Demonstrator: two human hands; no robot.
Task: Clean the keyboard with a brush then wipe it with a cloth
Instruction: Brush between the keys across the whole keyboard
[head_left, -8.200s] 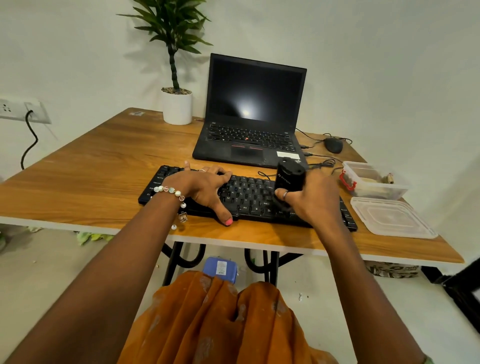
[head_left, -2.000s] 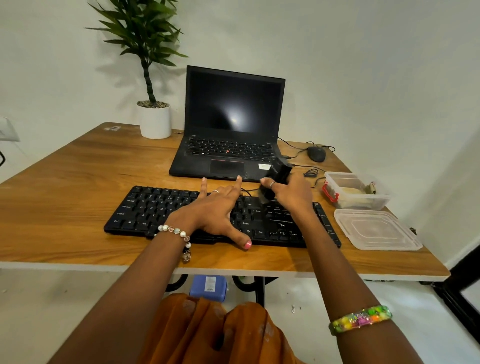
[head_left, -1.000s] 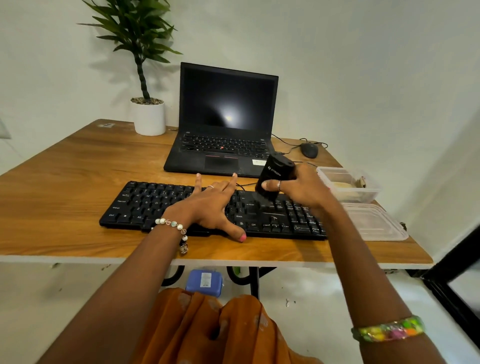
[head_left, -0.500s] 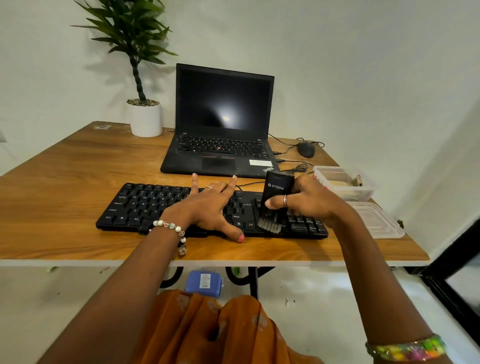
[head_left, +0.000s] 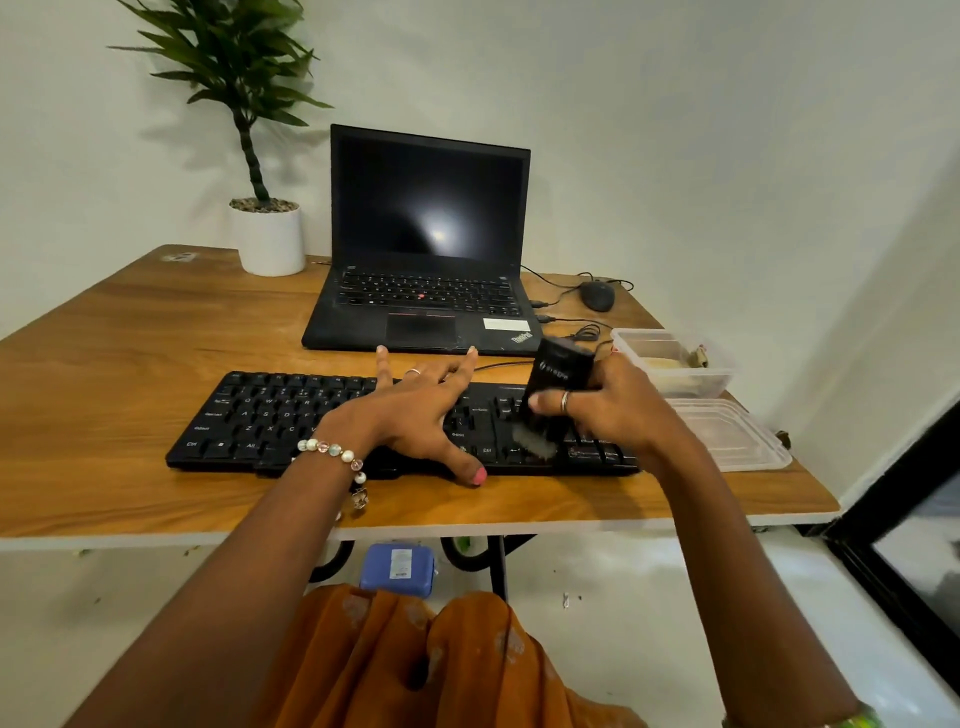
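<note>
keyboard (head_left: 291, 415): black, flat on wooden table (head_left: 130, 364), just in front of laptop (head_left: 423, 291). left hand (head_left: 415, 415): fingers spread straight, pressing keyboard's middle. right hand (head_left: 618, 410): wrapped around black brush (head_left: 553, 384), its blurred bristles apparently touching right-side keys. clear container (head_left: 675, 358) and lid (head_left: 727, 436) to the right.

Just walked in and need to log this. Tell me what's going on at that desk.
A person is brushing a keyboard on a desk. The right hand grips a black brush, bristles down on the keys near the right end. The left hand lies flat, fingers spread, on the middle of the keyboard. A laptop stands open behind, screen dark. No cloth is in use yet.
</note>
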